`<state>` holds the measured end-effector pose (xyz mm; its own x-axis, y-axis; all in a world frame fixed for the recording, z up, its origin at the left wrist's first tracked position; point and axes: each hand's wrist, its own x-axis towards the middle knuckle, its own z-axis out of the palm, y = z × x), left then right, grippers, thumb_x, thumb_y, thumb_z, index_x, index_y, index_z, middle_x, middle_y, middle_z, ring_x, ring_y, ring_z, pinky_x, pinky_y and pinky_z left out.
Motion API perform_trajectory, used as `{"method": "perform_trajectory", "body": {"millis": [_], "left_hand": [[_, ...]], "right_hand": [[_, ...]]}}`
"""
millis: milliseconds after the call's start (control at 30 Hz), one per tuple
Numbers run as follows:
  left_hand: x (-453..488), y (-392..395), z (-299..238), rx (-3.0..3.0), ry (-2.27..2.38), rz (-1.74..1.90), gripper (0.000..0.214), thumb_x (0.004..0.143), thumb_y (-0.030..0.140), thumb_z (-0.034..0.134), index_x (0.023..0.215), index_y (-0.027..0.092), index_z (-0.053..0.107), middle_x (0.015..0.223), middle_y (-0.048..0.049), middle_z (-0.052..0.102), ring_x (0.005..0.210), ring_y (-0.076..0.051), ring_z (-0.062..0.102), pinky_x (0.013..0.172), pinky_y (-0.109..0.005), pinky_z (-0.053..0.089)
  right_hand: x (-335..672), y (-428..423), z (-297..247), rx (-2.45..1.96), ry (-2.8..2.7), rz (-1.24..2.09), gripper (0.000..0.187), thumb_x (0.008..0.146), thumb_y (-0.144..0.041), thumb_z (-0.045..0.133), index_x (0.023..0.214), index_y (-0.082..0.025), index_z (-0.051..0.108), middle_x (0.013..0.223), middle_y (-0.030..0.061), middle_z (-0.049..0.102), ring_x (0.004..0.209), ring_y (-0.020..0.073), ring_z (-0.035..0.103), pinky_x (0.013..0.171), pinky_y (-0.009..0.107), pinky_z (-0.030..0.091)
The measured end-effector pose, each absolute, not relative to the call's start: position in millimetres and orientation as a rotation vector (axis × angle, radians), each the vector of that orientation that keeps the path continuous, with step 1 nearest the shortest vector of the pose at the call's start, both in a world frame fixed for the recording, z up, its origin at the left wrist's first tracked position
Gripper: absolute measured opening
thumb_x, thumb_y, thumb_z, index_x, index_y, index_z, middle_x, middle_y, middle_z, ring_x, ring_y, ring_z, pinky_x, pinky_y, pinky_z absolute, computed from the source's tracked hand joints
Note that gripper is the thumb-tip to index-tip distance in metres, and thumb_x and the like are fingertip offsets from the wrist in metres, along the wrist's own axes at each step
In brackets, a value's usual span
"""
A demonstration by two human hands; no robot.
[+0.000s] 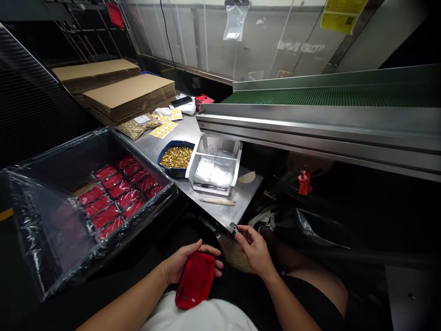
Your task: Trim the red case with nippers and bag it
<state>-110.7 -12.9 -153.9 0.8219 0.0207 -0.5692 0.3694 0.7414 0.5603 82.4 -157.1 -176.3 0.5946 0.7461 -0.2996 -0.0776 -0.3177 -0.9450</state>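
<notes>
Red catches our eye first in this view from the head: a red pouch [195,280] sits in our left hand [188,264], low over our lap, and the fingers curl around it and hold it. Our right hand [253,248] is closed in a pinch on a small black tool [234,229], just beside the corner of a steel table [241,204]. We cannot tell what kind of tool it is, because it is small and the fingers cover most of it. On the table we see a blue bowl [164,158] full of little gold bits [176,157], and right beside it a see-through box [220,140] with white bags [208,171] in it. A tool with a pale handle [217,201] lies near the front of the table. Farther back are a bag of gold bits [138,127], yellow sticker sheets [163,130], and two stacks of flat brown cardboard [131,96]. To our left, a big black bin [51,220] wrapped in shiny plastic holds rows of red packs [117,197]. To our right, a green belt [327,96] runs along inside a steel frame [310,119], and a small red thing [305,183] sits below it.
</notes>
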Motion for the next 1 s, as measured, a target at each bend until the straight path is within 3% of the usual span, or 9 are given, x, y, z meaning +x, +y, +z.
{"method": "perform_trajectory", "body": {"millis": [100,200,433,600,1000], "left_hand": [[-106.6,-8.2,-146.7,0.583,0.64,-0.106,0.068,0.088,0.07,0.043,0.115,0.01,0.063,0.096,-0.0149,0.07,0.087,-0.028,0.07,0.083,-0.041,0.052],[-100.8,-3.2,-130.5,0.523,0.728,0.076,0.067,0.09,0.07,0.04,0.118,0.014,0.062,0.098,-0.0095,0.07,0.086,-0.023,0.069,0.081,-0.034,0.053],[-89.8,-11.2,-90.8,0.399,0.742,0.251,0.078,0.088,0.074,0.037,0.124,0.008,0.061,0.102,-0.0159,0.07,0.092,-0.029,0.069,0.087,-0.041,0.054],[-86.5,-17.8,-80.7,0.341,0.713,0.245,0.081,0.089,0.074,0.034,0.122,0.005,0.062,0.1,-0.0168,0.07,0.088,-0.028,0.069,0.085,-0.039,0.055],[-80.5,-17.1,-77.3,0.392,0.709,0.221,0.08,0.09,0.074,0.032,0.121,0.007,0.063,0.1,-0.0156,0.069,0.087,-0.027,0.068,0.083,-0.037,0.052]], "right_hand": [[78.8,-155.8,-162.6,-1.659,-0.513,0.998,0.051,0.082,-0.057,0.062,0.113,-0.016,0.064,0.08,0.0036,0.066,0.057,0.0126,0.053,0.053,0.028,0.046],[72.6,-152.3,-133.7,-1.729,-0.635,0.934,0.043,0.085,-0.053,0.061,0.111,-0.02,0.065,0.087,0.0053,0.069,0.068,0.0158,0.059,0.062,0.029,0.05],[42.6,-136.0,-61.4,-1.764,-1.296,0.669,0.022,0.092,-0.035,0.055,0.11,-0.026,0.063,0.088,0.0034,0.067,0.073,0.0162,0.062,0.064,0.029,0.051],[31.8,-126.7,-50.4,-1.813,-1.456,0.534,0.018,0.092,-0.032,0.053,0.105,-0.025,0.064,0.081,0.0016,0.066,0.067,0.0157,0.061,0.059,0.029,0.049],[35.9,-122.3,-45.3,-1.797,-1.393,0.708,0.014,0.09,-0.031,0.057,0.1,-0.027,0.067,0.081,-0.0005,0.069,0.066,0.0135,0.062,0.059,0.027,0.048]]}}
